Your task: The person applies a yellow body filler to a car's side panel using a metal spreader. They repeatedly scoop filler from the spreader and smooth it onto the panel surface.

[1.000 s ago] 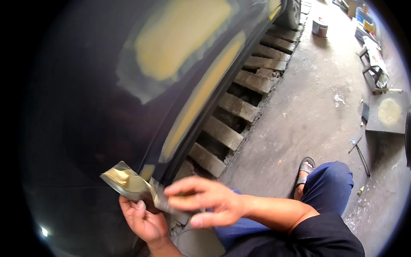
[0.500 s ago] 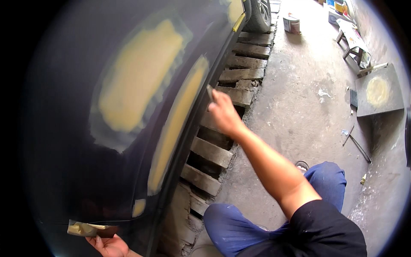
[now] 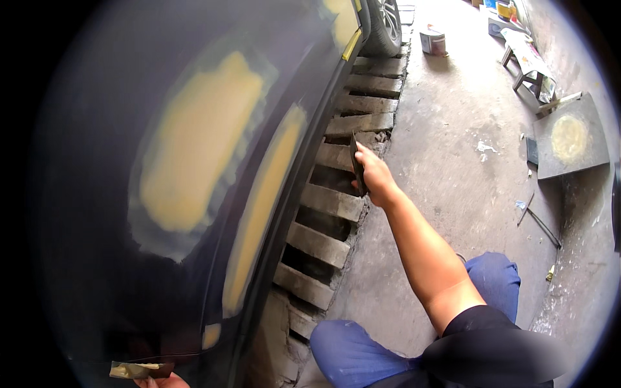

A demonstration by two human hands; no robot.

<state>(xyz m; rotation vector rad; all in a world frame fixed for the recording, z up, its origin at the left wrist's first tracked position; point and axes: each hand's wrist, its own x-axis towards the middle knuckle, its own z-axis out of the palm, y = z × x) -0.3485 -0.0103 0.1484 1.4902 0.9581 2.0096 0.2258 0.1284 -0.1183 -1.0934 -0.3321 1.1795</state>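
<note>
At the lower left edge my left hand (image 3: 162, 382) pinches a flat putty spreader (image 3: 162, 370) with yellowish filler (image 3: 132, 370) heaped on it. My right hand (image 3: 376, 178) grips a dark, thin, flat blade like a putty spreader (image 3: 357, 161), turned nearly edge-on, over the slatted floor and apart from the car. The dark car body (image 3: 103, 194) fills the left side. It carries a large yellow filler patch (image 3: 200, 142) with a greyish rim, a long narrow filler strip (image 3: 262, 213) lower down, and a small filler patch (image 3: 211, 335) below that.
Concrete slats with gaps (image 3: 320, 244) run along the car. Further off are a wheel (image 3: 385, 29), a tin (image 3: 433, 41) on the floor and a low stool (image 3: 530, 61). A grey board (image 3: 572, 136) with a pale filler smear leans by the right wall.
My right hand has moved right, away from the car's lower edge, and turned so the dark blade shows more. My left hand sits lower in view. The view has shifted slightly.
</note>
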